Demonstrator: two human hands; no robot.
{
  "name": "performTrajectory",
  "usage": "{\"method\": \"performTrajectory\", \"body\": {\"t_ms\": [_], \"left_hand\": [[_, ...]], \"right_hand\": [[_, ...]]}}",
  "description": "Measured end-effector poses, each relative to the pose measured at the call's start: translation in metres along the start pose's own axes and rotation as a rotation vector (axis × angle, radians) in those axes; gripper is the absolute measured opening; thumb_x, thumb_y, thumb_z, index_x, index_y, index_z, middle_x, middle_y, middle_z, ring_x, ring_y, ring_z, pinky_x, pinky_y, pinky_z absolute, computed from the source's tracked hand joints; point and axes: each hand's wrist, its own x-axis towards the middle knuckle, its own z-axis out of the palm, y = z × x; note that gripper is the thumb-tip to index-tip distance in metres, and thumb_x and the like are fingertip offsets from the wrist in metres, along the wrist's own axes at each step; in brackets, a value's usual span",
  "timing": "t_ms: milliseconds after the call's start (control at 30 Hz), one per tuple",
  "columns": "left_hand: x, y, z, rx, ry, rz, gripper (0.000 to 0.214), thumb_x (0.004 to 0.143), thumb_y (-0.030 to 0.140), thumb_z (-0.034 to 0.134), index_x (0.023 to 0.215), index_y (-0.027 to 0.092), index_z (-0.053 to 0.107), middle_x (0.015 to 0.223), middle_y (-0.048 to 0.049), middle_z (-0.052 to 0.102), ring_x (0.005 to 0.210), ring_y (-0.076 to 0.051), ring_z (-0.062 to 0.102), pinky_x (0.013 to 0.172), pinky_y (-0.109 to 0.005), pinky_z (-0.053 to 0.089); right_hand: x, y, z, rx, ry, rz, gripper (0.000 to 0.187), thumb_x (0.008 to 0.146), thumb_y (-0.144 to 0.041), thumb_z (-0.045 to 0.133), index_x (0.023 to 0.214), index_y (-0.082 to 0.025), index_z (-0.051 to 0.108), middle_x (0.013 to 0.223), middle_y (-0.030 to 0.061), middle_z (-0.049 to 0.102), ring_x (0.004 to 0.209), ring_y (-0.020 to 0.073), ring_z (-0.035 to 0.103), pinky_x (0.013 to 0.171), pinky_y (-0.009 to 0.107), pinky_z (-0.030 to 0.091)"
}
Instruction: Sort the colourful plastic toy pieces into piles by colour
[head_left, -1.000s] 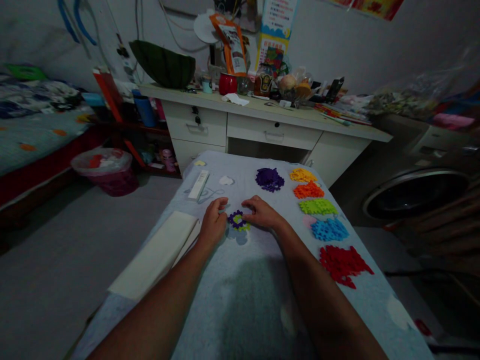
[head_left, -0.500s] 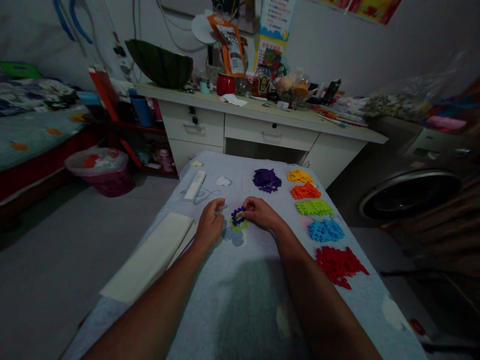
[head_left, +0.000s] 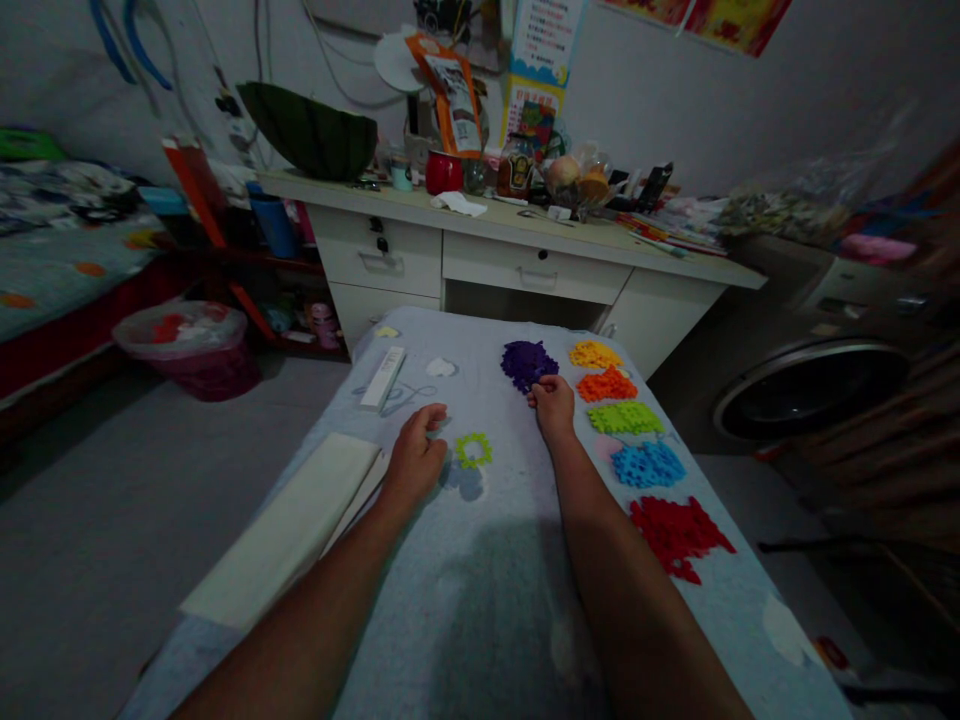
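My left hand [head_left: 415, 455] rests on the light blue cloth-covered table [head_left: 465, 610] with its fingers curled and nothing seen in them, just left of a lime green ring of linked plastic pieces [head_left: 473, 450]. My right hand [head_left: 552, 404] is stretched forward with its fingers closed at the near edge of the purple pile [head_left: 523, 361], pinching the purple ring, which is mostly hidden by the fingers. To the right lie a yellow pile [head_left: 595, 354], an orange pile [head_left: 606, 384], a green pile [head_left: 625, 417], a blue pile [head_left: 647, 464] and a red pile [head_left: 679, 527].
A flat white pad [head_left: 292, 525] lies along the table's left edge, with a slim white box [head_left: 384, 377] beyond it. A cluttered white desk [head_left: 525, 235] stands behind the table. A lined bin [head_left: 187, 345] sits on the floor at left, a washing machine [head_left: 810, 390] at right.
My right hand lifted the purple ring off the green ring and carried it forward to the purple pile. The green ring now lies alone. My left hand stayed beside it.
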Motion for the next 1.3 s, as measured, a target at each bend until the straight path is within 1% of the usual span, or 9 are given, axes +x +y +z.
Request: {"method": "performTrajectory", "body": {"t_ms": [233, 433, 500, 600, 667, 767, 933, 1133, 1300], "left_hand": [[0.0, -0.002, 0.0, 0.002, -0.007, 0.006, 0.051, 0.066, 0.01, 0.047, 0.115, 0.02, 0.058, 0.115, -0.0086, 0.064, 0.104, -0.023, 0.06, 0.092, -0.041, 0.049], [0.0, -0.002, 0.001, -0.011, 0.009, 0.007, 0.051, 0.065, 0.009, 0.047, 0.114, 0.02, 0.059, 0.113, -0.0085, 0.064, 0.104, -0.023, 0.06, 0.09, -0.04, 0.05], [0.0, -0.002, 0.001, -0.015, 0.007, 0.011, 0.051, 0.065, 0.008, 0.047, 0.114, 0.02, 0.059, 0.114, -0.0082, 0.064, 0.104, -0.023, 0.06, 0.09, -0.04, 0.05], [0.0, 0.0, 0.0, -0.011, 0.007, 0.017, 0.051, 0.066, 0.008, 0.047, 0.114, 0.021, 0.059, 0.114, -0.0076, 0.064, 0.104, -0.023, 0.06, 0.089, -0.04, 0.05], [-0.001, 0.001, 0.0, -0.003, 0.008, 0.015, 0.051, 0.066, 0.009, 0.047, 0.114, 0.021, 0.059, 0.114, -0.008, 0.064, 0.104, -0.023, 0.06, 0.088, -0.039, 0.051], [0.0, 0.001, -0.001, 0.002, 0.006, 0.012, 0.051, 0.067, 0.009, 0.047, 0.115, 0.019, 0.058, 0.114, -0.0089, 0.064, 0.104, -0.023, 0.06, 0.088, -0.038, 0.05], [0.001, -0.001, 0.0, -0.007, -0.001, 0.016, 0.051, 0.067, 0.009, 0.048, 0.116, 0.018, 0.057, 0.115, -0.009, 0.064, 0.103, -0.023, 0.06, 0.092, -0.04, 0.049], [0.002, 0.0, 0.001, 0.004, -0.007, 0.016, 0.051, 0.066, 0.009, 0.049, 0.115, 0.02, 0.058, 0.115, -0.0083, 0.064, 0.103, -0.022, 0.061, 0.093, -0.04, 0.05], [0.001, 0.001, 0.0, 0.02, -0.008, 0.03, 0.049, 0.067, 0.011, 0.049, 0.115, 0.02, 0.058, 0.111, -0.0084, 0.066, 0.1, -0.023, 0.061, 0.09, -0.041, 0.051]], "right_hand": [[0.0, 0.004, -0.003, -0.07, 0.018, -0.081, 0.035, 0.065, -0.03, 0.062, 0.098, -0.018, 0.058, 0.094, 0.0044, 0.065, 0.067, 0.0154, 0.063, 0.065, 0.03, 0.054], [-0.014, -0.014, -0.01, -0.264, -0.103, -0.224, 0.023, 0.072, -0.031, 0.057, 0.09, -0.019, 0.062, 0.084, 0.003, 0.066, 0.074, 0.0171, 0.059, 0.072, 0.029, 0.049], [-0.023, -0.026, -0.01, -0.304, -0.292, -0.247, 0.018, 0.074, -0.029, 0.057, 0.087, -0.019, 0.063, 0.078, 0.0006, 0.063, 0.071, 0.0156, 0.057, 0.07, 0.028, 0.047], [-0.039, -0.047, -0.005, -0.41, -0.723, -0.255, 0.017, 0.075, -0.026, 0.064, 0.09, -0.018, 0.065, 0.077, -0.0012, 0.061, 0.07, 0.0133, 0.055, 0.068, 0.026, 0.045], [-0.052, -0.058, -0.002, -0.534, -0.945, -0.294, 0.028, 0.071, -0.023, 0.073, 0.098, -0.018, 0.066, 0.087, 0.0001, 0.061, 0.075, 0.013, 0.056, 0.073, 0.026, 0.045], [-0.071, -0.067, 0.004, -0.754, -1.101, -0.369, 0.058, 0.061, -0.024, 0.084, 0.115, -0.021, 0.063, 0.103, 0.0037, 0.058, 0.089, 0.0167, 0.057, 0.082, 0.03, 0.046], [-0.09, -0.068, 0.013, -1.027, -1.069, -0.481, 0.069, 0.059, -0.032, 0.088, 0.122, -0.02, 0.06, 0.113, 0.0095, 0.055, 0.104, 0.0246, 0.055, 0.086, 0.034, 0.045], [-0.089, -0.08, 0.009, -0.978, -0.978, -0.512, 0.042, 0.07, -0.029, 0.079, 0.108, -0.018, 0.064, 0.1, 0.0077, 0.065, 0.086, 0.019, 0.058, 0.075, 0.028, 0.041], [-0.071, -0.096, -0.018, -0.915, -0.893, -0.467, 0.005, 0.082, -0.018, 0.059, 0.081, -0.018, 0.064, 0.078, 0.0027, 0.065, 0.067, 0.0142, 0.052, 0.062, 0.025, 0.033]]}}
